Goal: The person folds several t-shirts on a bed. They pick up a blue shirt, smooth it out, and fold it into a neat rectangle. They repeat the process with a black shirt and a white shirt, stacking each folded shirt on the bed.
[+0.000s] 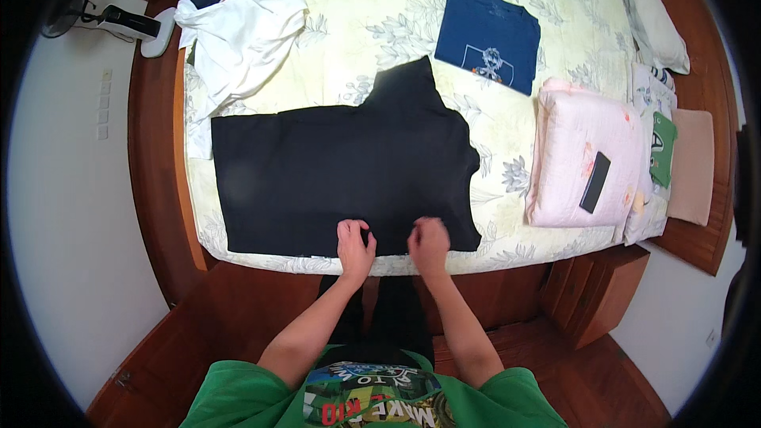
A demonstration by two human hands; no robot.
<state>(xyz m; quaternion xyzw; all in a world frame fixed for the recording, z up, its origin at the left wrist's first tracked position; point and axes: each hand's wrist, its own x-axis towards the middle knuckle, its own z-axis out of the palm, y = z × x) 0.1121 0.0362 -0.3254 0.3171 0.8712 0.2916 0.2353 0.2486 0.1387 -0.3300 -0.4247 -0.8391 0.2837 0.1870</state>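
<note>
A black T-shirt (333, 172) lies spread sideways on the bed, its hem to the left and its neckline to the right. One sleeve points away from me; the near side is a fairly straight edge. My left hand (355, 245) rests at that near edge, fingers curled; whether it pinches cloth is unclear. A little to its right my right hand (430, 241), slightly blurred, is over the shirt's near part with bent fingers, and its grip cannot be made out. Beyond the shirt, to the right, lies a folded blue T-shirt (489, 35) with a printed figure.
White clothing (238, 41) lies heaped at the upper left, near a fan (128, 22). On the right are a folded pink quilt (585, 131) with a dark flat object (595, 182), a green folded cloth (662, 148) and a pillow (648, 18). A wooden nightstand (612, 297) stands lower right.
</note>
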